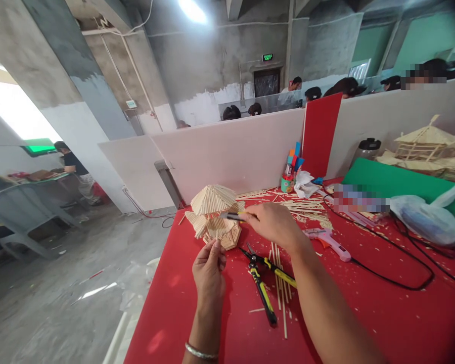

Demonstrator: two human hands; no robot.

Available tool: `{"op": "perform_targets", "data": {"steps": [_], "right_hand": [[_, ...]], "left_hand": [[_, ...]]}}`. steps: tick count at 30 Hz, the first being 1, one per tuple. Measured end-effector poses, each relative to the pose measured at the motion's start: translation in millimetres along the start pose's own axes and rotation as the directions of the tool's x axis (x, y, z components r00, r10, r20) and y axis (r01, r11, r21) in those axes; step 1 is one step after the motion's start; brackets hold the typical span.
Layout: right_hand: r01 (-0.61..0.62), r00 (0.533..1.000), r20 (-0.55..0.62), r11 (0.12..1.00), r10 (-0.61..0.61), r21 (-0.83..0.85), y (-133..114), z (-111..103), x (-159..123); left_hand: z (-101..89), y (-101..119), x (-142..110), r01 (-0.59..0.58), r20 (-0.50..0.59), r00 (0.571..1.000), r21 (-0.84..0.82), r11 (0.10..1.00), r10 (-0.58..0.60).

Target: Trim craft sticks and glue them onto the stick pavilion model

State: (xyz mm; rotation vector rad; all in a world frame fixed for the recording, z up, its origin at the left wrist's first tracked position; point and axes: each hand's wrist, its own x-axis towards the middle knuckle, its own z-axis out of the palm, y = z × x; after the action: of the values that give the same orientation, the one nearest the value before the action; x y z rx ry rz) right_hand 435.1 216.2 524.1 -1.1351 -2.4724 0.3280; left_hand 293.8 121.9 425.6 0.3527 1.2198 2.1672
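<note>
A small pavilion model (213, 200) made of thin wooden sticks stands on the red table, with a pointed upper roof and a lower roof around it. My left hand (208, 268) is closed in a pinch on a short wooden stick (217, 235) just in front of the model. In my right hand (275, 226) is a utility knife (233, 216), its blade pointing left, in front of the model in this view; whether it touches the wood I cannot tell. Yellow-and-black cutting pliers (264, 296) lie with handles spread beneath my right hand.
Loose wooden sticks (303, 206) lie toward the back. A pink glue gun (331, 242) with a black cable rests at right. Behind are a jar of tools (287, 183), a green board (387, 177) and a white partition (231, 156). The table's left edge drops to the floor.
</note>
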Motion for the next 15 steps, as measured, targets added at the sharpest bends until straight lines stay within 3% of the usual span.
{"op": "perform_targets", "data": {"steps": [2, 6, 11, 15], "right_hand": [[0.003, 1.000, -0.027, 1.000, -0.003, -0.005, 0.0, -1.6, -1.9], [0.130, 0.984, 0.110, 0.988, -0.138, 0.077, -4.7, -3.9, -4.7], [-0.018, 0.998, -0.058, 0.997, 0.014, -0.075, -3.9, -4.1, -4.1], [0.138, 0.988, 0.058, 0.987, -0.143, 0.080, -0.3, -6.1, -7.5]], "left_hand": [[0.5, 0.9, -0.7, -0.007, -0.006, 1.000, 0.003, 1.000, 0.007], [1.4, 2.8, -1.6, 0.020, -0.011, 1.000, -0.022, 1.000, -0.020], [0.2, 1.6, 0.0, 0.057, -0.016, 0.998, -0.043, 0.997, -0.058], [-0.3, -1.0, -0.9, 0.072, 0.018, 0.997, -0.046, 0.996, -0.071]]}}
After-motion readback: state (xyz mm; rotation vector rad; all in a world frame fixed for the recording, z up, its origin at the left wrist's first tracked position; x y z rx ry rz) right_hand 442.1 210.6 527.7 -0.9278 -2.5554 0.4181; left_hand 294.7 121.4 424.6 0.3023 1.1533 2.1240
